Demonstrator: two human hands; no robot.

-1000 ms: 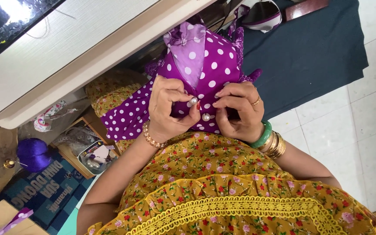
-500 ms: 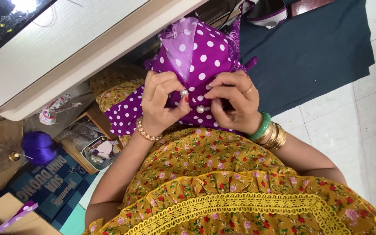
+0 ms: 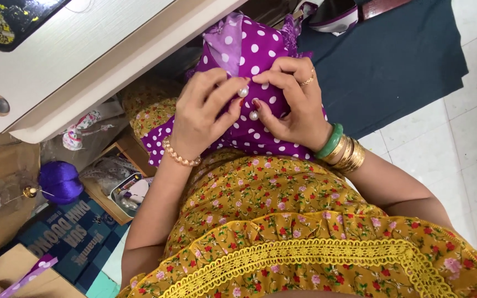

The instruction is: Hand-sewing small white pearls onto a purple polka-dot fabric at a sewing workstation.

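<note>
We hold the purple white-dotted cloth garment [image 3: 260, 55] on our lap, our left hand [image 3: 202, 113] pinching its upper round pearl button [image 3: 243, 92], our right hand [image 3: 291, 105] gripping the placket. Buttoning, seemingly; next needs the buttonhole aligned.

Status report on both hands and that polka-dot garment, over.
Left hand and right hand both pinching purple polka-dot garment at its pearl buttons. Nothing blocking.

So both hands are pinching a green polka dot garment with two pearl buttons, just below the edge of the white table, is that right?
Not quite: the garment is purple with white dots, not green. The head view shows the left hand and right hand pinching it around two pearl buttons, just below the white table edge. The only green there is the bangle on the right wrist.
</note>
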